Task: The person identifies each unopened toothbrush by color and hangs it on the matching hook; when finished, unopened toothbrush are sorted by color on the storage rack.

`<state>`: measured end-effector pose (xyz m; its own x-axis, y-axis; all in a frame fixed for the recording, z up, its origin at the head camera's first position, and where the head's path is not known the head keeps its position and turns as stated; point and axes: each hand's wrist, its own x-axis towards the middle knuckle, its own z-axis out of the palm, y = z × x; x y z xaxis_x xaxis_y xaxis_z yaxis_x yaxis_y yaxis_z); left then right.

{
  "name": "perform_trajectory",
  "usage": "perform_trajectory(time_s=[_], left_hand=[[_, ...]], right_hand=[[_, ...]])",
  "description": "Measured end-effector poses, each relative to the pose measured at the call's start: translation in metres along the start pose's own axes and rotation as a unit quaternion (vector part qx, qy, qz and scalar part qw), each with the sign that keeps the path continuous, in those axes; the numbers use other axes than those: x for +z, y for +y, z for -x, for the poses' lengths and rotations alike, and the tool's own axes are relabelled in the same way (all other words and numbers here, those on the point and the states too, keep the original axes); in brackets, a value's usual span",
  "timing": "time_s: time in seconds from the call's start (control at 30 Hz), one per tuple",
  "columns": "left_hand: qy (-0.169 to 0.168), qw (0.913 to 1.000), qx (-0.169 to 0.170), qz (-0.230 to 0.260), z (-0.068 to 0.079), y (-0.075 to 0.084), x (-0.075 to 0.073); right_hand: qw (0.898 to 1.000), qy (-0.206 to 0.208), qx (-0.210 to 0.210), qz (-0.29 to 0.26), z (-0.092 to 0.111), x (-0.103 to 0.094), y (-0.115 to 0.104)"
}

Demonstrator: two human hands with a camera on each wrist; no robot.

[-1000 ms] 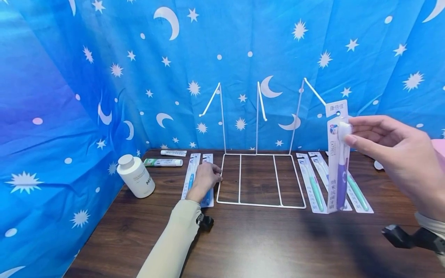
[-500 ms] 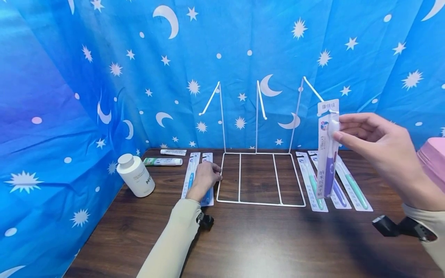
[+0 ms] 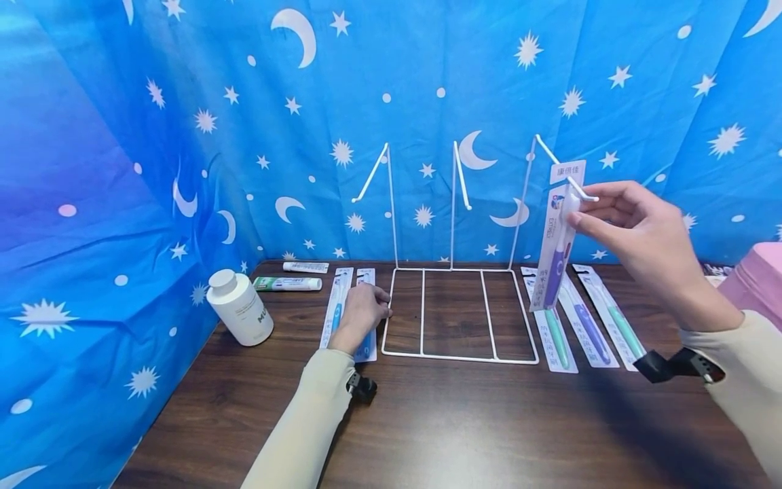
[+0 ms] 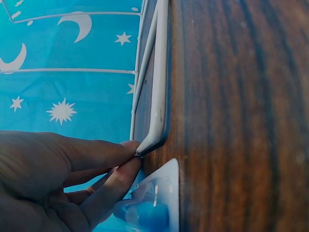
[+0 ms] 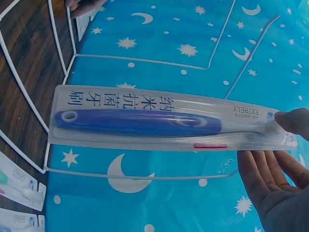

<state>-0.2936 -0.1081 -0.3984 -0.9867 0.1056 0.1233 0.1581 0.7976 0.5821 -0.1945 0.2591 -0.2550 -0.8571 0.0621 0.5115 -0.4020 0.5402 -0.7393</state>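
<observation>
My right hand (image 3: 644, 248) pinches the upper part of a packaged purple toothbrush (image 3: 557, 261), thumb in front and fingers behind. The pack hangs upright, slightly tilted, and the right hook (image 3: 583, 190) of a white wire rack (image 3: 458, 358) passes through its top slot, the tip sticking out in front. The right wrist view shows the pack's purple handle (image 5: 140, 122) lengthwise. Over at the rack's left side, my left hand (image 3: 360, 314) pinches the base wire between thumb and finger, plain in the left wrist view (image 4: 157, 106). Its forearm and hand partly cover two packaged blue toothbrushes (image 3: 365, 346).
Right of the rack lie packaged green (image 3: 557, 346), purple (image 3: 589, 333) and green (image 3: 617, 319) toothbrushes. A white bottle (image 3: 241, 309) and two toothpaste tubes (image 3: 287, 284) are at the left. The rack's left hook (image 3: 370, 173) and middle hook (image 3: 461, 176) hold nothing. A pink object (image 3: 754, 285) stands far right.
My right hand has moved left, up and away from me with the purple toothbrush pack, and the right hook has come through its slot. My left hand has stayed at the rack's base.
</observation>
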Motion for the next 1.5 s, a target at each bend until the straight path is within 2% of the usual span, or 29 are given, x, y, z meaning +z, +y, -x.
perform_trajectory(time_s=[0.33,0.63,0.97,1.17,1.3,1.5], left_hand=[[0.003,0.9999,-0.005,-0.012,0.001,0.0,0.001],[0.003,0.9997,-0.006,-0.023,-0.001,0.001,0.001],[-0.002,0.9999,-0.012,-0.004,0.0,0.001,0.001],[-0.005,0.9998,-0.018,0.001,-0.001,0.0,0.0],[-0.008,0.9996,-0.025,0.003,-0.001,0.0,0.0],[-0.004,0.9998,-0.022,0.001,0.0,0.001,0.001]], right_hand=[[0.999,0.006,-0.011,-0.04,-0.015,0.011,0.008],[0.999,0.02,0.002,-0.036,-0.029,0.016,0.017],[0.999,0.026,-0.003,-0.046,-0.039,0.023,0.023],[0.998,0.041,-0.021,-0.042,-0.047,0.029,0.029],[0.998,0.045,-0.017,-0.037,-0.051,0.032,0.032],[0.998,0.061,-0.012,0.0,-0.052,0.031,0.032]])
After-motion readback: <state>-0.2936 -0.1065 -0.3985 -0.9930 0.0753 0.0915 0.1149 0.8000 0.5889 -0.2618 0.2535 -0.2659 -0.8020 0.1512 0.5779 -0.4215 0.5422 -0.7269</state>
